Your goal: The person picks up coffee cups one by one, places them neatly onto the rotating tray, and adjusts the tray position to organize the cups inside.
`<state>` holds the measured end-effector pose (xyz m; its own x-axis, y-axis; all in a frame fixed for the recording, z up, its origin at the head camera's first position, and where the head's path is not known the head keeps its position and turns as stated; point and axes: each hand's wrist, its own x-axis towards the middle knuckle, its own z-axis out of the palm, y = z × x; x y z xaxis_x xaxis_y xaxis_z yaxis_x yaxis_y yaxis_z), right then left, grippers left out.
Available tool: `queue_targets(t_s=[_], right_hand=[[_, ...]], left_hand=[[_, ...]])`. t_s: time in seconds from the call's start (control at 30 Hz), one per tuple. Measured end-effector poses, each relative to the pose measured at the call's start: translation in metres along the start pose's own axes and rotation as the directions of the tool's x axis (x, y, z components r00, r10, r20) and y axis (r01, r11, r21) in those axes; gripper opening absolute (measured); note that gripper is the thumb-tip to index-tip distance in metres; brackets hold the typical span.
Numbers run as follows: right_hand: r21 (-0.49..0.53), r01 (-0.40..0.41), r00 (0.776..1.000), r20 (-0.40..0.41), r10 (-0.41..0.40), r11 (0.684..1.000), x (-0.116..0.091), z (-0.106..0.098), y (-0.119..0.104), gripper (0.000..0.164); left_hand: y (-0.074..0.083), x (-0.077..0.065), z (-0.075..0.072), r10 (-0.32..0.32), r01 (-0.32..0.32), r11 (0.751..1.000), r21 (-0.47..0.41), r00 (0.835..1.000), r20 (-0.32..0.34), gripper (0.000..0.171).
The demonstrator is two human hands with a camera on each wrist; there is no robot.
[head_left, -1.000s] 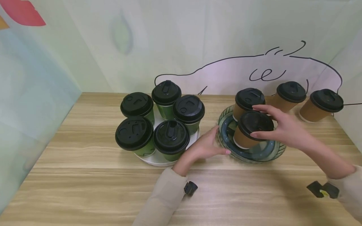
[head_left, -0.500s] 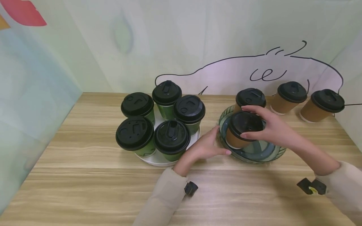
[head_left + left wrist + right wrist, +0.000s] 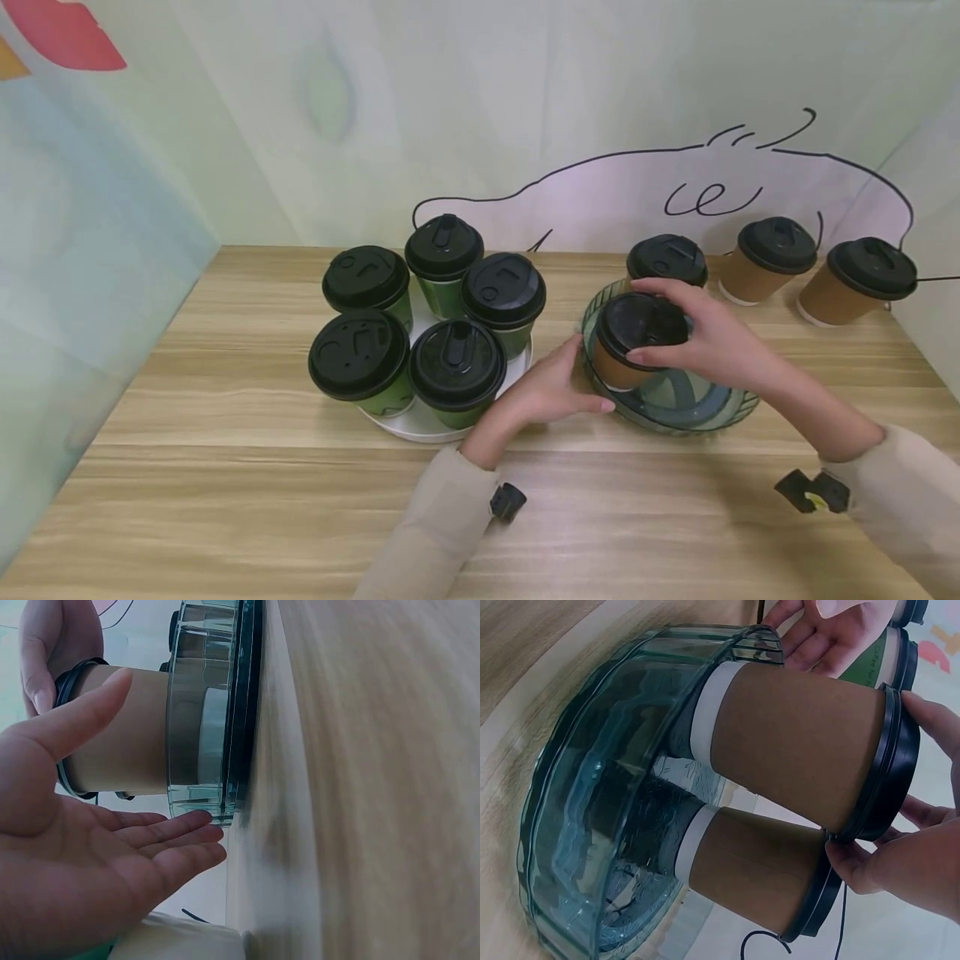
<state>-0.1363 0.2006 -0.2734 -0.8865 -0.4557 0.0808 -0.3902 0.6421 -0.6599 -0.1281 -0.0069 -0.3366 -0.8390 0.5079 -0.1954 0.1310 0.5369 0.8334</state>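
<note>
My right hand [image 3: 697, 333] grips a brown paper coffee cup [image 3: 795, 739] by its black lid, with thumb and fingers on opposite sides. The cup is inside the left part of a green glass dish [image 3: 708, 427]. Behind it, a second brown cup [image 3: 754, 859] stands in the same dish, its lid close to the first one's. My left hand [image 3: 551, 387] lies at the dish's left side with thumb and fingers spread. In the left wrist view, the left fingertips [image 3: 196, 819] come right up to the dish wall [image 3: 199, 750], and the palm is bare.
Several green cups [image 3: 457, 367] with black lids stand on a white plate [image 3: 408, 429], left of my left hand. Two more brown cups, one [image 3: 765, 258] behind the dish and another [image 3: 840, 292] farther right, stand near the back wall [image 3: 480, 108].
My right hand has moved left with the brown cup, from the middle of the dish toward its left wall. The left hand has stayed in place.
</note>
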Motion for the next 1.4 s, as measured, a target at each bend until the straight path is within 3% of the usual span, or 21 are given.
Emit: queue_targets(t_s=[0.67, 1.4], right_hand=[[-0.032, -0.026, 1.0, -0.018, 0.026, 0.999, 0.009, 0.002, -0.002, 0.072], [-0.085, -0.051, 0.997, -0.07, 0.045, 0.995, 0.015, 0.007, -0.003, 0.073]], left_hand=[[0.001, -0.001, -0.001, 0.027, -0.027, 1.0, -0.006, 1.0, 0.007, 0.095], [0.002, -0.001, -0.001, -0.021, 0.021, 1.0, 0.01, 1.0, 0.007, 0.095]])
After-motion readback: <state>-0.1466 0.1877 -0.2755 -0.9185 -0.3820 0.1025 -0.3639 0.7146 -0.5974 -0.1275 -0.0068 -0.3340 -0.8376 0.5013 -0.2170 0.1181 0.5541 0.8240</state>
